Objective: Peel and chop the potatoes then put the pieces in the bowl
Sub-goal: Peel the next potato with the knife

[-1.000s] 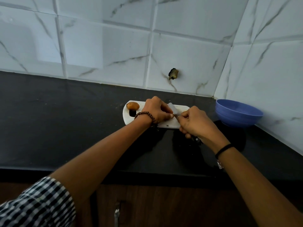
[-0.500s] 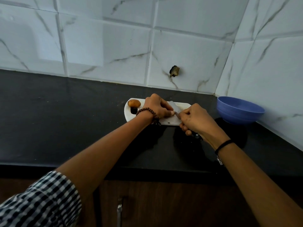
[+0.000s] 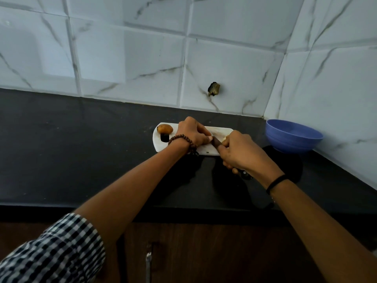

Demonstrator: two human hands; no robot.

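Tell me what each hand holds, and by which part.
Right hand grips the knife by its handle. Left hand curls down on the cutting board; what it holds is hidden.

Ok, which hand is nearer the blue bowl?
Right. The right hand, gripping the knife, is at the cutting board end nearest the blue bowl; the left hand is farther along, toward the potato.

Both bare forearms reach forward and angle in toward each other. The left hand (image 3: 192, 134) is knuckles-up, fingers curled downward, thumb tip right beside the blade, and whatever's under the palm is hidden. The right hand (image 3: 238, 153), just beside it, is a fist wrapped round the dark-handled steel kitchen knife (image 3: 216, 142), wrist angled inward.
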